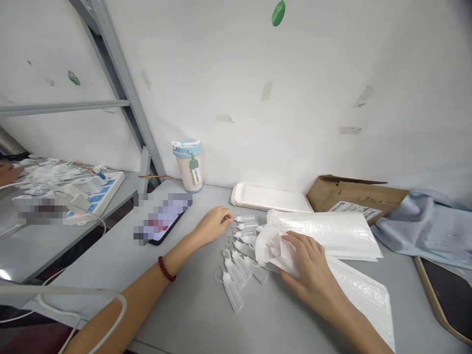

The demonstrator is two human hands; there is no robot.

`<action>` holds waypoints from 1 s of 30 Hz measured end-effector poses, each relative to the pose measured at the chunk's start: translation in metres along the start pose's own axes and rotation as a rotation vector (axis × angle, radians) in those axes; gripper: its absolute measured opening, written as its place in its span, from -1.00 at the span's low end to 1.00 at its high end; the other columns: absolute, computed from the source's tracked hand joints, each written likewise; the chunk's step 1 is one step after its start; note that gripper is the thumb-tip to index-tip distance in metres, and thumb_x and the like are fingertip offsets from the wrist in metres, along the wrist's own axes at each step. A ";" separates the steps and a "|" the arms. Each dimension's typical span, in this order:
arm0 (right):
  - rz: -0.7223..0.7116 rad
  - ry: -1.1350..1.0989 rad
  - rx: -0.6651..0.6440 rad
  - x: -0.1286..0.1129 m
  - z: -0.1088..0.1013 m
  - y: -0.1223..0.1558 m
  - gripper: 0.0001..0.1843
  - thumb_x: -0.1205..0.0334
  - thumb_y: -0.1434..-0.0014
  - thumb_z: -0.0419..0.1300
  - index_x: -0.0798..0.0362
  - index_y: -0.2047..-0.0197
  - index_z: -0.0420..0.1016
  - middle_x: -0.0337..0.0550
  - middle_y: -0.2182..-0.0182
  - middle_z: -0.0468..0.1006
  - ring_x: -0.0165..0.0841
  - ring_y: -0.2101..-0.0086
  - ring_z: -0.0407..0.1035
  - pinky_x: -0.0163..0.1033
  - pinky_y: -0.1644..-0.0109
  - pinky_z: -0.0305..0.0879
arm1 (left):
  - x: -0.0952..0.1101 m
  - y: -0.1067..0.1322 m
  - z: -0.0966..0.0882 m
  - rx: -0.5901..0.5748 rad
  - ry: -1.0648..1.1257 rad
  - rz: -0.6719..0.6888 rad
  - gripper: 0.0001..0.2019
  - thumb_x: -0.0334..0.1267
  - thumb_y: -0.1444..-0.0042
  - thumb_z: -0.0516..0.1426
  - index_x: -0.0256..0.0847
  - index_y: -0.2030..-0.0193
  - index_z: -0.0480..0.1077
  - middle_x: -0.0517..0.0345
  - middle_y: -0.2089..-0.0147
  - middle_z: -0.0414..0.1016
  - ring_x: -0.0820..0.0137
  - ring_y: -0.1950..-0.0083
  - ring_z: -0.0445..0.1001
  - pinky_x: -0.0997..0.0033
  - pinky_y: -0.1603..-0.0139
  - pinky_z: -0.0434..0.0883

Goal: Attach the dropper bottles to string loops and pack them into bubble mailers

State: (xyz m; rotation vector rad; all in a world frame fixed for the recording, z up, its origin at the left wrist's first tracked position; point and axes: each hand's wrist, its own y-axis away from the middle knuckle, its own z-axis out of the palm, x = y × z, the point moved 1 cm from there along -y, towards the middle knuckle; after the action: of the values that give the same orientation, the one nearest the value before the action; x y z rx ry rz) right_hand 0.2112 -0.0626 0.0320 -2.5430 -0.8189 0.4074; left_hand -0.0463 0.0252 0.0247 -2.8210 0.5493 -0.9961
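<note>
My left hand is closed, thumb and fingertips pinched at the nozzle end of a small clear squeeze bottle lying on the table. More small translucent bottles with looped caps lie in a loose group below it, among them one bottle nearest the front. My right hand grips a white bubble mailer by its mouth. The mailer's opening gapes toward the bottles, and its crumpled inside shows. What lies deeper in the mailer is hidden.
More white bubble mailers lie behind and right of the hand, with a flat white stack along the wall. Around them are a cardboard box, blue cloth, two phones, and a tumbler. A power strip sits left.
</note>
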 end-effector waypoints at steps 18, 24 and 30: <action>0.000 -0.153 -0.031 -0.004 -0.001 -0.001 -0.43 0.47 0.01 0.06 0.04 -0.10 0.07 0.01 0.05 0.30 -0.17 0.06 0.21 -0.02 0.05 0.27 | 0.077 0.040 0.018 -0.071 0.048 0.420 -0.72 -0.45 -0.21 -0.07 -0.24 0.26 0.48 0.04 0.27 0.47 0.35 0.19 0.38 0.38 0.17 0.35; -0.005 -0.141 -0.002 -0.004 -0.004 -0.002 -0.44 0.44 -0.01 0.08 0.05 -0.10 0.09 0.01 0.04 0.31 -0.16 0.05 0.20 -0.02 0.05 0.27 | 0.072 0.032 0.004 0.041 0.311 0.167 -0.76 -0.38 -0.18 0.00 -0.18 0.15 0.48 0.13 0.13 0.55 0.38 0.11 0.46 0.42 0.11 0.39; 0.051 -0.093 0.109 0.005 -0.010 -0.003 -0.46 0.34 -0.06 0.11 0.01 -0.11 0.07 0.02 0.05 0.29 -0.11 0.06 0.20 0.03 0.07 0.25 | 0.025 0.013 -0.003 -0.068 -0.025 -0.037 -0.84 -0.33 -0.04 0.10 -0.24 0.28 0.49 0.04 0.22 0.53 0.25 0.11 0.43 0.30 0.08 0.33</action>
State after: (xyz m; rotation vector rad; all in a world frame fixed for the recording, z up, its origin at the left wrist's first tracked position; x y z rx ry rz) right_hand 0.2181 -0.0609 0.0413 -2.4632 -0.7454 0.5746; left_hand -0.0341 0.0035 0.0396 -2.9097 0.5408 -0.9645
